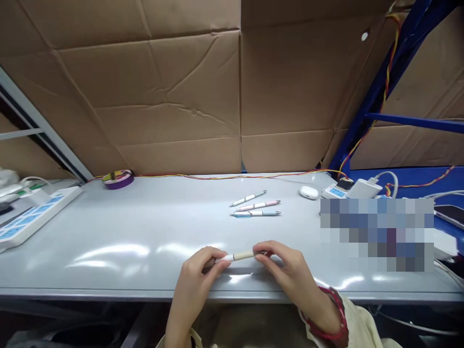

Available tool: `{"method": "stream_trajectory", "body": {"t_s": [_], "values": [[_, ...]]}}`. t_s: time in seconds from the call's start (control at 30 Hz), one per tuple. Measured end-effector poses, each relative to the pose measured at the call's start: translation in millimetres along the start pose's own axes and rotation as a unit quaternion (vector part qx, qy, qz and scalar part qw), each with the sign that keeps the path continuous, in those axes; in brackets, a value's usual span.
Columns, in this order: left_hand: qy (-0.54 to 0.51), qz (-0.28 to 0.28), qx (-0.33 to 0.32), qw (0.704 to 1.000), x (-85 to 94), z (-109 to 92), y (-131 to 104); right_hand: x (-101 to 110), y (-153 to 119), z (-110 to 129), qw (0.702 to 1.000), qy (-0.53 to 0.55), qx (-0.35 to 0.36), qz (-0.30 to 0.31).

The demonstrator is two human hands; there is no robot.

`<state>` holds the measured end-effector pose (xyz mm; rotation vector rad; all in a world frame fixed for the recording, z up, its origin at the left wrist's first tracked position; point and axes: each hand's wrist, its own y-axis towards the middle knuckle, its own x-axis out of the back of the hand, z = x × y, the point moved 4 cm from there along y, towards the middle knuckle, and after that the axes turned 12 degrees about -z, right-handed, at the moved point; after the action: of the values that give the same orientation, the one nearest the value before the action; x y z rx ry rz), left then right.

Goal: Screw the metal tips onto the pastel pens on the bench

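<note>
A pen with a white part and a beige part is held level just above the front of the table. My left hand pinches its white end between thumb and fingers. At the beige end, my right hand grips it the same way, and the fingertips hide both tips. Beyond my hands lie three more pens: a white and pale green pen, a pink and white pen and a blue and white pen. They rest close together, pointing roughly sideways.
A grey-white table runs under everything, with cardboard behind. At left are a power strip and a purple roll. To the right are a white earbud case, a charger, cables and a blurred-out patch.
</note>
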<state>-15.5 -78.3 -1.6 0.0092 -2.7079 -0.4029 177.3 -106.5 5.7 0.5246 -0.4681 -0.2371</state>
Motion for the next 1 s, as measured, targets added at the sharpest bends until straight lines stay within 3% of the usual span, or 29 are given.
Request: {"method": "stream_trajectory", "body": {"t_s": [0.17, 0.43, 0.63, 0.8, 1.0], "values": [[-0.012, -0.014, -0.013, 1.0, -0.2, -1.2, -1.1, 0.0, -1.1, -2.4, 0.999, 0.037, -0.031, -0.005], [0.011, 0.002, -0.024, 1.0, 0.4, -1.1, -1.2, -1.4, -0.1, -2.7, 1.0, 0.016, -0.012, 0.021], [0.007, -0.007, -0.044, 0.999, 0.3, -2.5, -2.5, -4.9, -0.6, -2.1, 0.997, -0.068, 0.015, 0.046], [0.029, 0.029, -0.042, 0.998, -2.6, -3.0, -2.0, -9.4, -2.1, -4.9, 0.989, -0.13, 0.022, 0.069], [0.024, 0.019, -0.007, 1.0, -0.8, -5.7, -0.1, -1.6, -0.6, -2.0, 0.999, -0.016, -0.012, 0.036]]}}
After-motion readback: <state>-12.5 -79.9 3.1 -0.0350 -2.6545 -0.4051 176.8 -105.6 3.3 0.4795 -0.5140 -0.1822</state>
